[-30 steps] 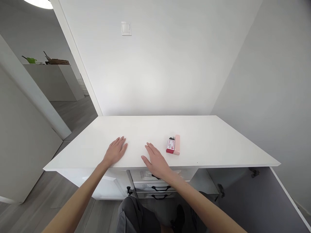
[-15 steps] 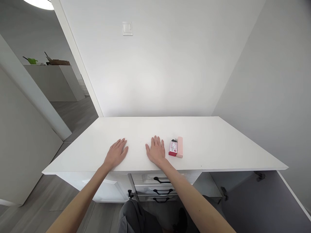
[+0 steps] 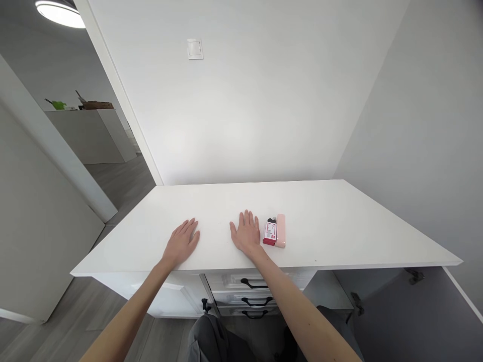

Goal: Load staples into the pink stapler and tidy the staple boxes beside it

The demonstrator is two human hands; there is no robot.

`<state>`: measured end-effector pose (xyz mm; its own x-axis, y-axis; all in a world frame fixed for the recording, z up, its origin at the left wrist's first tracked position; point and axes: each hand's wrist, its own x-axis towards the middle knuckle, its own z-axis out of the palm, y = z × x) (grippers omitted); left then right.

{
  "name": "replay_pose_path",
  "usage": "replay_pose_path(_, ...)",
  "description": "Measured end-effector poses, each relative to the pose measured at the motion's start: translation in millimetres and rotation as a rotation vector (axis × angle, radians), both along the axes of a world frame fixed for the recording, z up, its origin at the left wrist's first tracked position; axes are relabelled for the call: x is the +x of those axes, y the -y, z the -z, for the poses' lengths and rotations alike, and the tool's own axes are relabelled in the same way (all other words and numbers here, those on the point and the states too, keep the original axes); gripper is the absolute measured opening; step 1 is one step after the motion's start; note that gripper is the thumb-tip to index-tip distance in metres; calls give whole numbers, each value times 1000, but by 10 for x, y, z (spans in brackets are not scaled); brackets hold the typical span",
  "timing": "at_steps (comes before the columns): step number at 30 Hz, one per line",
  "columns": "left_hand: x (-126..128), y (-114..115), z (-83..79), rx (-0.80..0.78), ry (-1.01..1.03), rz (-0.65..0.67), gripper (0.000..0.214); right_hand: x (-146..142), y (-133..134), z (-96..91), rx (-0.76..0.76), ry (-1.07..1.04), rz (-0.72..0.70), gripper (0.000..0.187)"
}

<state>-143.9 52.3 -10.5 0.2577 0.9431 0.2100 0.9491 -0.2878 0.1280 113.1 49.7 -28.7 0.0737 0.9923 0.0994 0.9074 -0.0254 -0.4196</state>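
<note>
My left hand (image 3: 182,240) lies flat and open on the white countertop (image 3: 339,226), fingers pointing away from me. Flat on the counter too is my right hand (image 3: 246,233), open with fingers together, a little to the right of the left one. Just right of its fingers lies a small pink case (image 3: 280,231) with a red-and-white labelled item (image 3: 269,233) against its left side. Neither hand touches them or holds anything.
Below the counter edge are white drawers with black handles (image 3: 254,285). A cabinet door (image 3: 415,317) stands open at the lower right. Walls close the back and right. A light switch (image 3: 195,49) is on the back wall. A doorway opens to the left.
My right hand has slid forward and right from the counter's front edge and now lies flat beside the pink case. The left hand has stayed put. The view has shifted slightly.
</note>
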Motion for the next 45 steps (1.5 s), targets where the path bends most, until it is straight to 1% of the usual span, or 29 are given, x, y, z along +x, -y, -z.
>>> replay_pose_path(5, 4, 4, -9, 2, 2, 0, 62, 132, -7, 16, 30, -11, 77, 74)
replay_pose_path(11, 12, 3, -14, -13, -1, -10, 64, 339, -18, 86, 43, 6, 108, 74)
replay_pose_path(21, 13, -9, -35, -27, -5, -16, 65, 683, 0, 136, 40, 47, 101, 73)
replay_pose_path(29, 15, -12, -40, 6, 5, -4, 63, 997, 13, 171, 25, 51, 104, 73)
replay_pose_path(39, 8, -26, -37, 7, 10, -2, 62, 1288, 81, 201, 36, 50, 149, 73)
replay_pose_path(45, 11, -30, -40, 4, 11, 0, 62, 1606, 125, 207, 28, 48, 139, 72)
